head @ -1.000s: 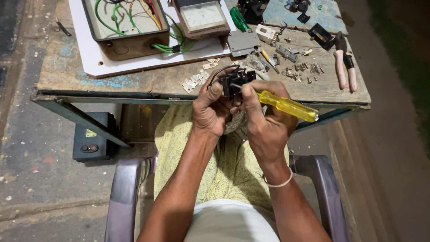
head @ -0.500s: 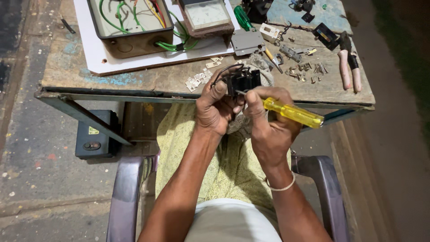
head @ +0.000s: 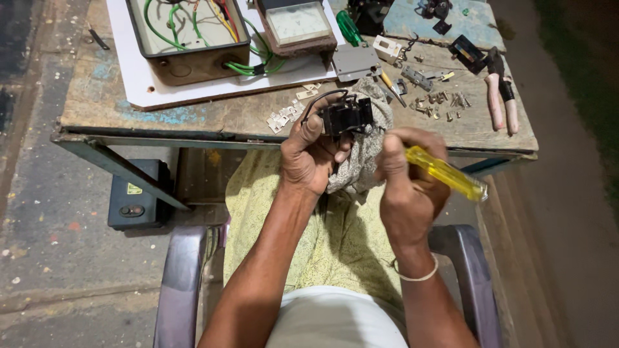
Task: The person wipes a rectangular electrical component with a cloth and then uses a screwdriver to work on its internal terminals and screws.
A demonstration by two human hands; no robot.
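My left hand (head: 313,151) grips a small black electrical part (head: 347,116) with a thin black wire looping off it, held just in front of the table edge. A grey rag (head: 367,145) hangs between my hands, under the part. My right hand (head: 406,177) holds a screwdriver with a clear yellow handle (head: 447,173), the handle pointing right and down. The screwdriver's tip is hidden behind my fingers. The two hands are a little apart.
The worn wooden table (head: 193,116) carries a white board (head: 129,77), an open box of green wires (head: 190,38), a meter (head: 296,26), a grey plate (head: 354,61), pink-handled pliers (head: 501,96) and several loose screws (head: 438,100). A black box (head: 138,196) sits on the floor. Chair arms (head: 180,283) flank my lap.
My right hand with the screwdriver has drawn back from the black part, to the right. The left hand keeps the part raised by the table edge.
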